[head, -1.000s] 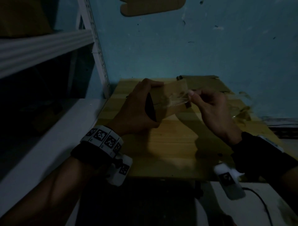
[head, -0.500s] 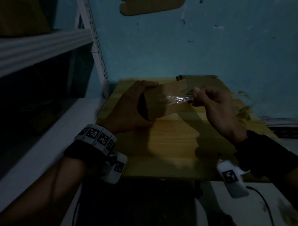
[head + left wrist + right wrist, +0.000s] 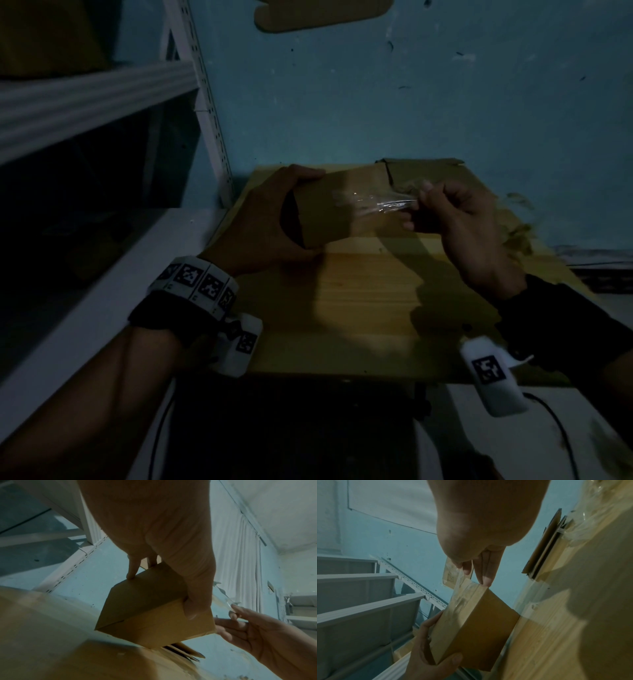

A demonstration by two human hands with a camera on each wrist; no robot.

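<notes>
Now, box: cardboard, held above the table, toward its 12 o'clock side.
Left hand: thumb and fingers curled round the box's 9 o'clock end.
Right hand: at 3 o'clock, thumb and forefinger pinching clear tape stretched off the box.
Flattened cardboard: table's 12 o'clock edge.

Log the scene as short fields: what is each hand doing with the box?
left hand: grips the box by its left end, above the table
right hand: pinches the clear tape
clear tape: stretched from the box's top to the right hand
far edge of table: flat cardboard
left of table: shelf
</notes>
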